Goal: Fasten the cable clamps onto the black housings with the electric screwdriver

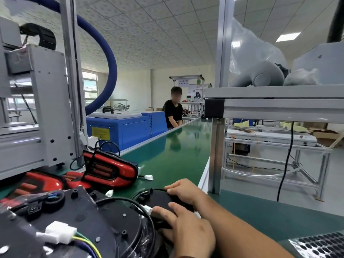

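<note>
Black plastic housing lower centre of frame, on green desk. Right grip clamped over its far rim; left grip spread flat on top, by white connector. Electric screwdriver out of view. Best: pin housing steady, seat cable clamp square before driving.

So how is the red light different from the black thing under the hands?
The red tail light stands tilted up, shiny lens showing; the black housing lies flat and is all black. Nobody touches the red tail light, but the right hand grips the black housing and the left hand presses it. Both sit on the green belt with white plugs nearby.
</note>
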Tool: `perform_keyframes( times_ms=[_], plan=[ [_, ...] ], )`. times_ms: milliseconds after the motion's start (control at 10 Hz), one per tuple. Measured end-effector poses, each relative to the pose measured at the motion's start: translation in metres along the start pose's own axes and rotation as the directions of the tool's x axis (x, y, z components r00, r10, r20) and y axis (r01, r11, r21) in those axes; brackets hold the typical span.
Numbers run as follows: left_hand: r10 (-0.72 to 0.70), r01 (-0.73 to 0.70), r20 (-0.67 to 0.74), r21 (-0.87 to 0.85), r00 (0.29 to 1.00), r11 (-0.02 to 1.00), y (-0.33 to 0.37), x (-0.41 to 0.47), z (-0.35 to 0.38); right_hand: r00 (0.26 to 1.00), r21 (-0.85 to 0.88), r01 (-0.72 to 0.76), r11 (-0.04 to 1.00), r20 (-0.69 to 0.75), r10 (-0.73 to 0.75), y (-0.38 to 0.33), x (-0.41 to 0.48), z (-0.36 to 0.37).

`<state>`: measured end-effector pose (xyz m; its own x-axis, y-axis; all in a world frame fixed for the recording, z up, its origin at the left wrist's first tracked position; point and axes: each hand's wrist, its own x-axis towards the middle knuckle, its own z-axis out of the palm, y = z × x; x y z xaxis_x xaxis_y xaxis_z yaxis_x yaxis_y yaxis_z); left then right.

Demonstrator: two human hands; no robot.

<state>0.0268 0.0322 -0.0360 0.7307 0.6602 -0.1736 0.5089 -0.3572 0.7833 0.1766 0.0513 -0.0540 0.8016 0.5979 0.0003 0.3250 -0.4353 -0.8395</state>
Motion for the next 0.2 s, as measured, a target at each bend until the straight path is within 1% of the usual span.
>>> perform_keyframes(
  times_ms=[100, 200],
  plan=[
    [-0.013, 0.012, -0.019, -0.026, 1.000, 1.000, 0.0063, -0.0042, 0.0093, 1.000, -0.119, 0.006, 0.993, -0.015, -0.008, -0.0019, -0.0028, -0.0009],
    [-0.003, 0.002, -0.052, -0.011, 0.999, 1.000, -0.0012, 0.0028, 0.0105, 0.955, -0.001, 0.052, 0.999, -0.292, -0.050, -0.0017, -0.0084, -0.0044]
  ],
)
